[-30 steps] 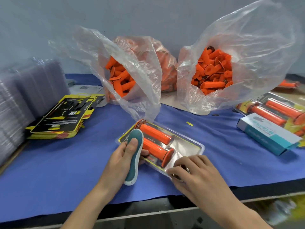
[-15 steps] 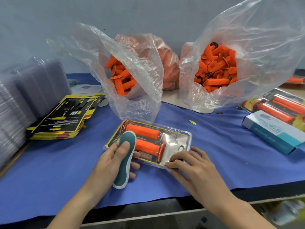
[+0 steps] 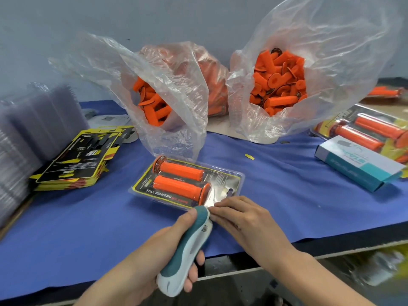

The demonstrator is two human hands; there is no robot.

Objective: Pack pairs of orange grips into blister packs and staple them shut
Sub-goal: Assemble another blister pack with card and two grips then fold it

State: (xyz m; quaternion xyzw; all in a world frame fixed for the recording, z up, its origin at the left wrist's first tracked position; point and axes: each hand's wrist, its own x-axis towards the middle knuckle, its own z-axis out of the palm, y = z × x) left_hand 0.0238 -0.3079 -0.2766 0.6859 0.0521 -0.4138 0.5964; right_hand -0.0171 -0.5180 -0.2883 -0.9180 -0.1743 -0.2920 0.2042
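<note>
A clear blister pack (image 3: 223, 180) with a yellow-and-black card lies on the blue table cover, holding two orange grips (image 3: 180, 180) side by side. My left hand (image 3: 163, 246) grips a teal and white stapler (image 3: 187, 250), its nose at the pack's near right edge. My right hand (image 3: 245, 219) rests flat on the cover, fingertips pressing that same edge of the pack next to the stapler's nose.
Two open plastic bags of loose orange grips (image 3: 152, 107) (image 3: 278, 85) stand behind. A stack of printed cards (image 3: 77, 157) and stacked clear blisters (image 3: 33, 133) are at left. A teal staple box (image 3: 357, 162) and finished packs (image 3: 375, 129) lie at right. The table's front edge (image 3: 331, 250) is close.
The pack has turned so its long side faces me. My left hand moved the stapler from the pack's left end to its near right edge, beside my right fingertips.
</note>
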